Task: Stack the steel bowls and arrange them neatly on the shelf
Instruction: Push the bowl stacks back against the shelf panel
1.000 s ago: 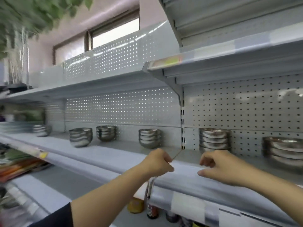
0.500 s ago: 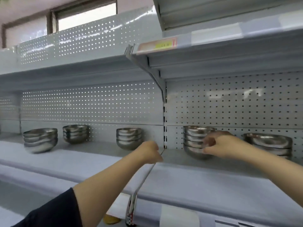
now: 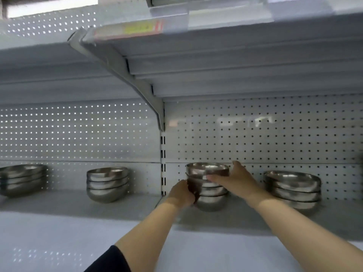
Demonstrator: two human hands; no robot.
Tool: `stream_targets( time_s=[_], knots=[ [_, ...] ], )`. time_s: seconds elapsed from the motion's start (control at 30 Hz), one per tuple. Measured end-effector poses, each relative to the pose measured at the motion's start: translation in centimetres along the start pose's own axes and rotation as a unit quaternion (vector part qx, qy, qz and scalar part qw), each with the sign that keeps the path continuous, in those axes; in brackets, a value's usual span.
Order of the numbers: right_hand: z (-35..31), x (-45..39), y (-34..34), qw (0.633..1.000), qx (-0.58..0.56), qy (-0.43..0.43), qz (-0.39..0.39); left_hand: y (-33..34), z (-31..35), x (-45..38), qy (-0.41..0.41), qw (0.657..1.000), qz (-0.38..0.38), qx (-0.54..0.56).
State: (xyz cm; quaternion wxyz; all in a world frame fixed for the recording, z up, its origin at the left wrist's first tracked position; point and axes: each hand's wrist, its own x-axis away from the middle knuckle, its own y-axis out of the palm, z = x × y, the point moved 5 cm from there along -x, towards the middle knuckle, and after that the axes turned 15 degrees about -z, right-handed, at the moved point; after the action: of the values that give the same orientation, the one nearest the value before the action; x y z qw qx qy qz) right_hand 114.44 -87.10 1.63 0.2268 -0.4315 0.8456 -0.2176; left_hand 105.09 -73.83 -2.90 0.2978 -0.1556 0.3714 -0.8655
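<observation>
Clearly, in the head view, the middle stack of steel bowls (image 3: 208,186) stood at the back of the shelf (image 3: 82,205), just right of the upright post. The left hand (image 3: 181,194) cupped its lower left side; the right hand (image 3: 233,180) held the top bowl's rim, thumb raised behind. Thin, rigid, polished steel like this looked light but slippery, and likely to clatter; gripping opposite rims seemed safest. Other stacks (image 3: 107,183) sat well apart against the perforated backboard (image 3: 275,134).

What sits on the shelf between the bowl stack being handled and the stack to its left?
In the head view, only bare shelf and the slotted upright post lie between the held stack and the left stack.
</observation>
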Motion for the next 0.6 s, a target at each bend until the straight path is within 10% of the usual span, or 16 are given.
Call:
stream_targets(
  time_s=[0.23,0.6],
  knots=[
    [2.0,-1.4,1.7,0.992,-0.099,-0.013,-0.071,1.5,-2.4,-2.0,0.031,0.988,-0.035,0.148],
    [3.1,-1.4,2.4,0.99,-0.114,-0.034,-0.072,1.3,-1.9,-1.3,0.052,0.994,-0.031,0.09]
  ],
)
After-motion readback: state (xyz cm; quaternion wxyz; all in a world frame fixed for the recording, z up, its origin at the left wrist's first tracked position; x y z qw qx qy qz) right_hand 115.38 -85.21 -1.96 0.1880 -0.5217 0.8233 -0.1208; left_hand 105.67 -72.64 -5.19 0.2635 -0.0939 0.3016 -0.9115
